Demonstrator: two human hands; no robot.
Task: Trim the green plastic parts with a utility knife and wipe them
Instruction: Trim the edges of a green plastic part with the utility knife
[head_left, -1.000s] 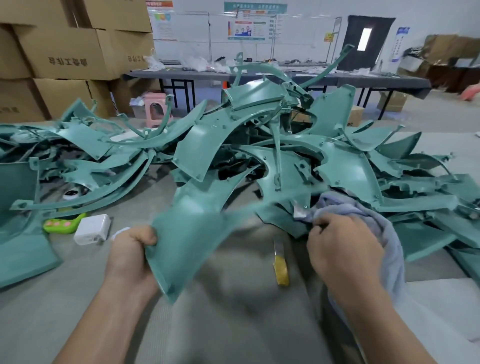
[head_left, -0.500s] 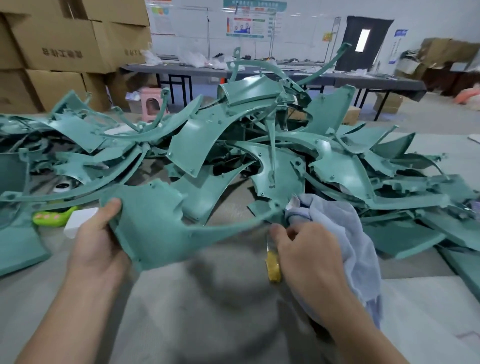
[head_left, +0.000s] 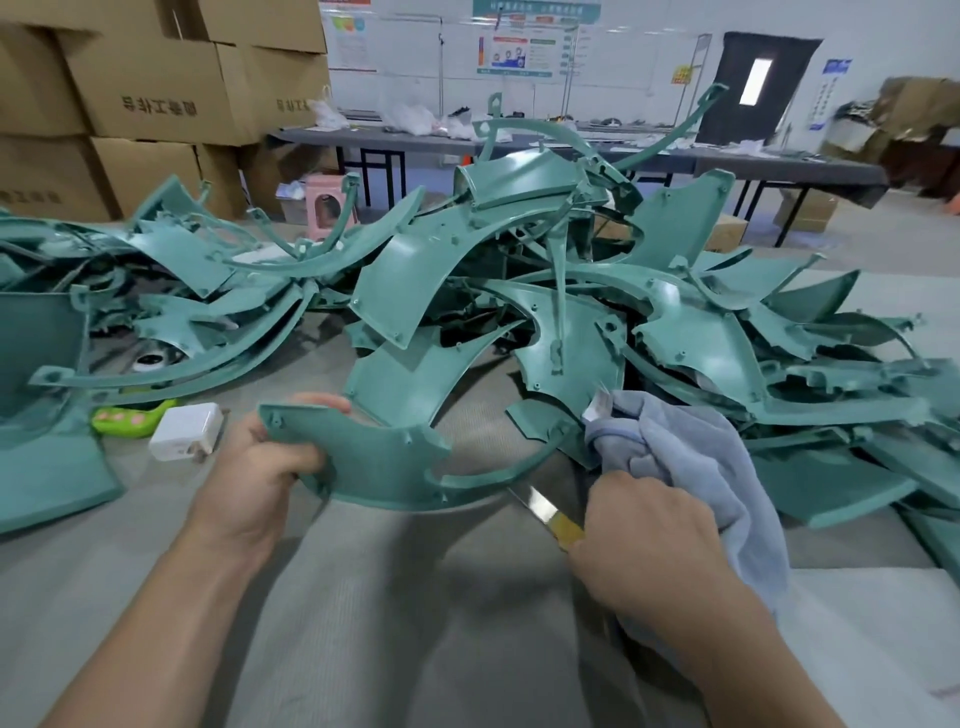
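Left grip around green part

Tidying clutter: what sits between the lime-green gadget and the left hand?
A white plug adapter lies between the lime-green gadget and the left hand, in the head view.

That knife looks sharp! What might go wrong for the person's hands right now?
1. The utility knife has its bare blade pointing along the held green part toward the left hand; a slip might cut those fingers.
2. The right hand grips the knife and the cloth together, so its hold may be loose, or the cloth might snag the blade.
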